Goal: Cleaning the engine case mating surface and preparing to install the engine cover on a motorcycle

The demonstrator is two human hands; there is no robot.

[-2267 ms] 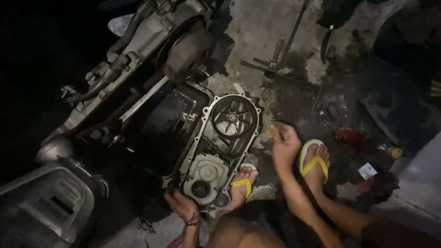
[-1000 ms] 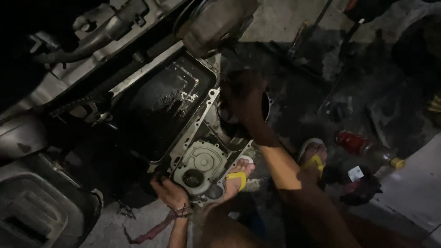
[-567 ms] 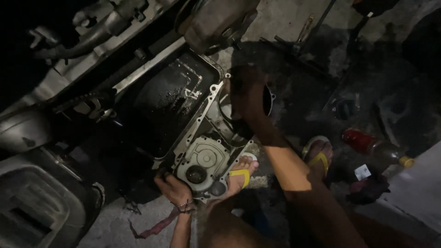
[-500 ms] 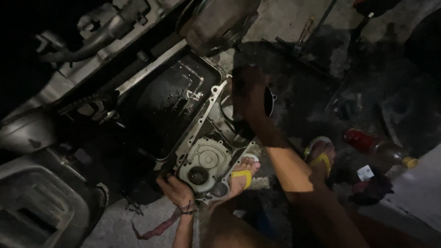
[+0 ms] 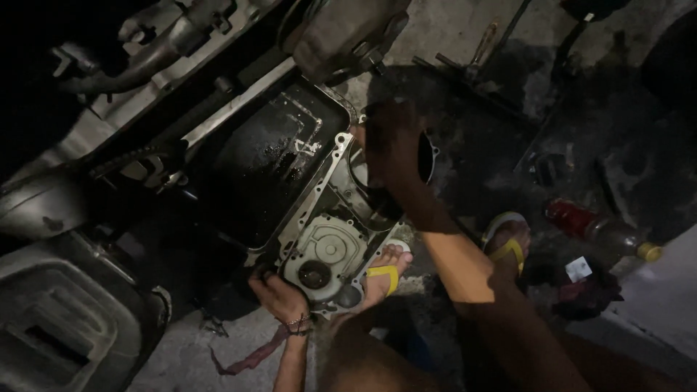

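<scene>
A person crouches on a concrete floor beside a dismantled scooter engine, seen from above in dim light. A grey metal engine cover, long and rounded, leans against the open black engine case. The left hand curls around the cover's lower corner, fingers gripping its edge, a dark cord around the wrist. The right hand rests on the upper part of the cover, in shadow; whether it grips or only presses there cannot be told. The left foot, in a yellow-strapped sandal, sits just beside the cover's lower end, and the right foot is further right. A red-labelled plastic bottle lies on the floor near the right foot.
</scene>
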